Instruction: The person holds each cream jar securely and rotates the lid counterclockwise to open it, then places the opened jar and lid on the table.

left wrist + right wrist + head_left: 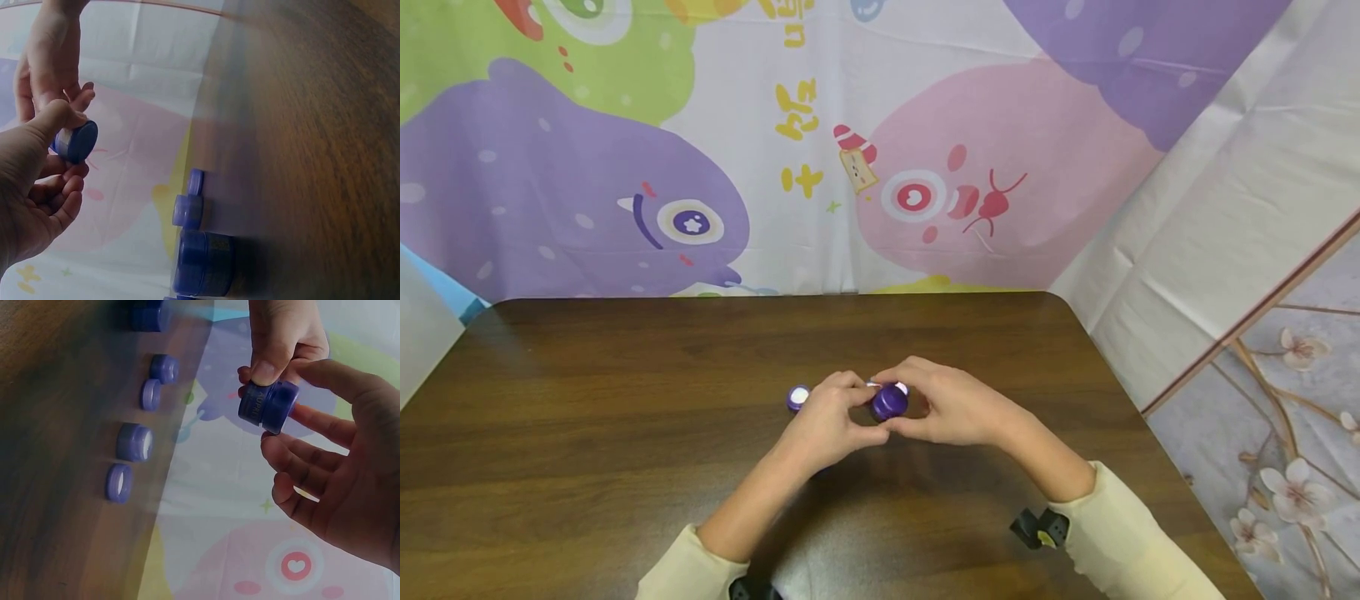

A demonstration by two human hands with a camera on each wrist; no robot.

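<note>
Above table [625, 417], left hand [829, 418] pinching jar [255, 406], right hand [961, 407] at lid [280, 410]

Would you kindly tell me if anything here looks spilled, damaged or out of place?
Nothing stands out: no spill or damage shows, the other purple containers rest flat on the table, and the held jar looks intact.

The held jar [269, 405] is showing purple with pale lettering; the table [587, 417] is displaying brown wood grain; the backdrop [835, 150] is bearing purple, pink and green creatures on white.
</note>
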